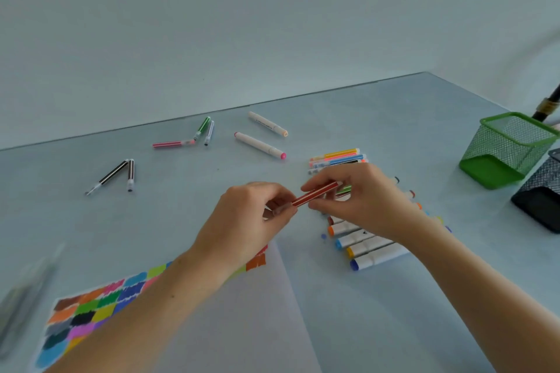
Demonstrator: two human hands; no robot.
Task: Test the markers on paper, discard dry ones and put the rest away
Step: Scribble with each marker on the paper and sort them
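Hands meet over the middle of the table (394, 118) — your left hand (254, 215) pinches the near end of a red striped marker (316, 193), fingers curled round what looks like its cap, while your right hand (360, 197) grips the barrel's far end between thumb and fingertips. You hold the marker off the surface, tilted up to the right. Just under your left wrist lies the paper (242, 321), its left part filled with colour swatches, its right edge running toward you. Beneath your right forearm sits a row of thick white markers (366, 247); beyond your knuckles, a bundle of thin markers (339, 157). Loose markers (260, 145) are scattered toward the far edge, well apart. At the right edge stand a green mesh holder (509, 148) and a black mesh holder (542, 194) — open tabletop lies between them and your hands.
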